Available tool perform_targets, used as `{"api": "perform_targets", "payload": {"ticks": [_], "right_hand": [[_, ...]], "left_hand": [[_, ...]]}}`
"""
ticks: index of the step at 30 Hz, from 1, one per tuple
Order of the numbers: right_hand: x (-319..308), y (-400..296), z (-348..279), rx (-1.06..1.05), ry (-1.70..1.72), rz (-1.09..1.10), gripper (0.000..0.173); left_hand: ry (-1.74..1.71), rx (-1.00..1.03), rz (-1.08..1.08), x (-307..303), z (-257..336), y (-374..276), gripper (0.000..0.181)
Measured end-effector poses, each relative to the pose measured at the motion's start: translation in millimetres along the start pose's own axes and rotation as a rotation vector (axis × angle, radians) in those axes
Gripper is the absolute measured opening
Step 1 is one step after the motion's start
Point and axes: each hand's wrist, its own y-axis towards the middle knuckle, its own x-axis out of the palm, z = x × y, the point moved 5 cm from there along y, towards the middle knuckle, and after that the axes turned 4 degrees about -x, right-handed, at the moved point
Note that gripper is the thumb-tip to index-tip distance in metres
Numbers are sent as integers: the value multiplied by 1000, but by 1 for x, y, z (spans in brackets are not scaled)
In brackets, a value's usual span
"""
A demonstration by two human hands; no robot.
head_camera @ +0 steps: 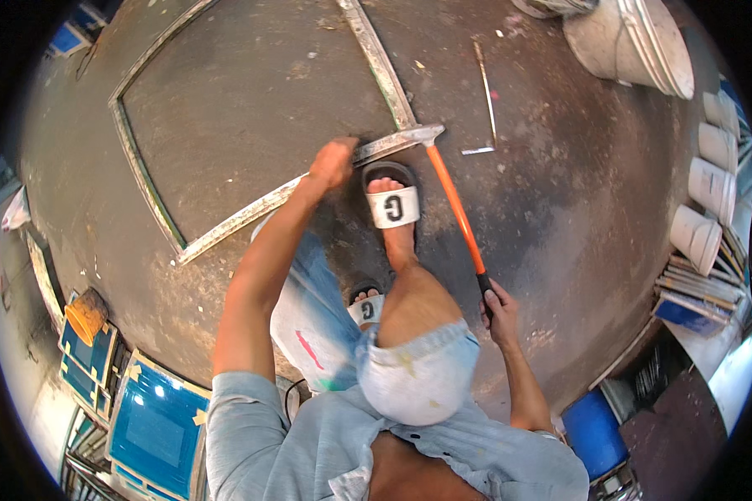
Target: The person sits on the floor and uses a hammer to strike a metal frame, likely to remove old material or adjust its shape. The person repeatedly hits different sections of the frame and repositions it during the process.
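A large, paint-spattered rectangular frame [244, 219] lies on the concrete floor, its far end cut off by the picture's top. My left hand [335, 164] is closed around its near bar, toward the right corner. Low on the right, my right hand [501, 310] grips the black end of a long-handled tool [454, 200] with an orange shaft. The tool's pale head meets the frame's near right corner; whether it is a hammer head I cannot tell. My foot in a white-strapped slide sandal [393, 208] stands just inside the tool's shaft, close to that bar.
An L-shaped metal rod [489, 103] lies right of the frame. White buckets [626, 44] stand at upper right, with smaller pails [714, 188] along the right wall. Blue printing screens [153, 426] and a tipped orange container [84, 322] sit at lower left. A blue container [594, 435] is lower right.
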Motion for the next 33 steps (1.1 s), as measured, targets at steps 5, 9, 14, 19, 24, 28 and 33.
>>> {"api": "perform_targets", "payload": {"ticks": [5,9,14,19,24,28,33], "right_hand": [[-10,-36,30,75,13,4,42],[-5,-33,38,39,-82,24,41],[3,-42,37,61,-71,32,41],[14,-33,30,84,-36,37,41],[17,-18,35,73,-90,37,40],[46,11,7,-76,-212,28,39],[30,4,5,35,-166,7,38]], "left_hand": [[-168,-2,-73,1,-2,-6,38],[-90,-138,-120,-4,4,4,34],[-241,406,508,2,115,-18,36],[-116,916,236,27,198,-48,40],[90,811,31,91,178,-23,11],[455,752,212,63,164,8,5],[303,704,199,90,171,-9,7]]}}
